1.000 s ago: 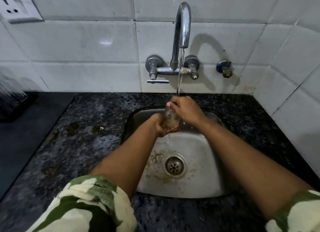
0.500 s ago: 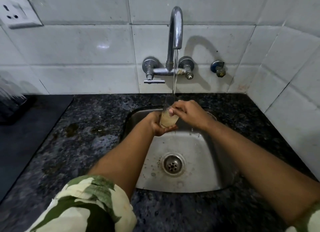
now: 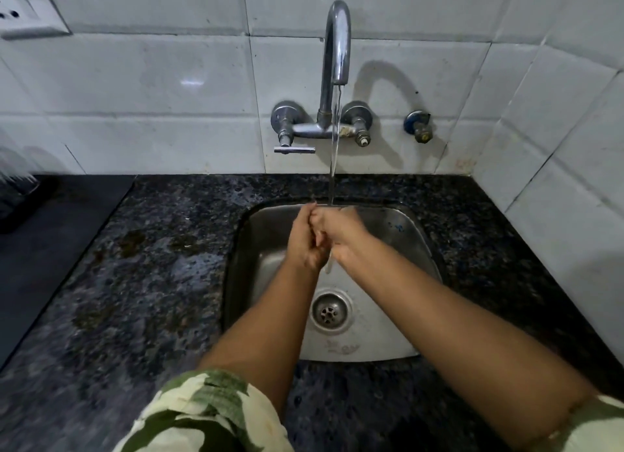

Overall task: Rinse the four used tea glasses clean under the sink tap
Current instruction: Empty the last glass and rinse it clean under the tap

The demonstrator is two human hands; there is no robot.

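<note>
My left hand [image 3: 303,240] and my right hand [image 3: 339,234] are pressed together over the steel sink [image 3: 405,235], right under the running stream from the curved tap [image 3: 337,46]. Both hands wrap a tea glass [image 3: 329,265], which is almost wholly hidden. Only a pale clear bit shows below the palms, with water running off it. The stream lands where my fingertips meet. No other tea glass is plainly in view.
The sink drain [image 3: 329,313] lies below my hands. Wet dark granite counter [image 3: 152,266] surrounds the basin. A dark flat surface [image 3: 44,242] and a blurred clear object [image 3: 15,178] are at far left. The tap lever [image 3: 293,150], a blue valve [image 3: 418,125] and a wall socket [image 3: 23,12] are on the tiled wall.
The glass, earlier upright and visible with cloudy water in my left hand, is now covered by both hands closing around it. The view shifted slightly down and closer.
</note>
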